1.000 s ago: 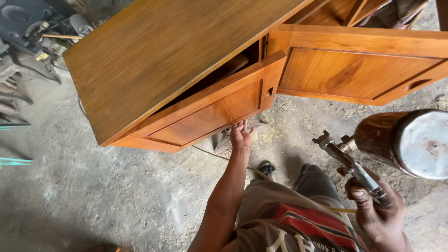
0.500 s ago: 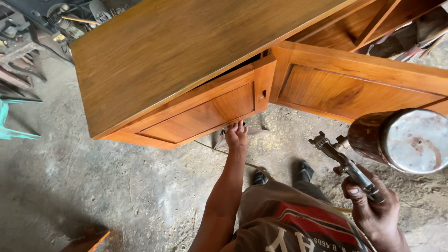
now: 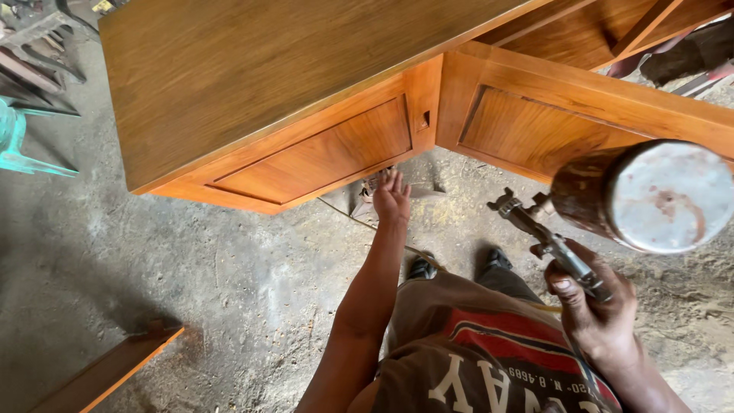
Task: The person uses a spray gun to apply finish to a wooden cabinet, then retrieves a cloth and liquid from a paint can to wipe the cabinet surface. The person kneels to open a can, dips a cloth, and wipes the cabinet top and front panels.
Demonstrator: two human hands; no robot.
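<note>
Now the left-hand door (image 3: 317, 153) of the varnished orange-brown wooden cabinet (image 3: 267, 69) lies nearly flush with the carcass, where a second ago it stood ajar with a dark gap along its upper edge. The left hand (image 3: 391, 197), at about 12 o'clock from the person's body, has its fingers spread and sits just under the door's lower edge; whether the fingertips touch the wood I cannot tell. It holds nothing. The neighbouring right-hand door (image 3: 535, 130), at 1 o'clock, swings open at an angle, showing the inner frame behind it.

The right hand (image 3: 592, 306), at 3 o'clock, is clamped round the grip of a metal spray gun (image 3: 543, 237), its brown-stained cup with a pale round lid (image 3: 650, 195) rising toward the camera. The gun has kept much the same pose across the second, nozzle aimed toward the cabinet front and well apart from it.

Judging by this, the door has been pushed to, leaving its panel face presented flat toward the gun. Dusty grey concrete floor (image 3: 153, 291) lies below.
</note>
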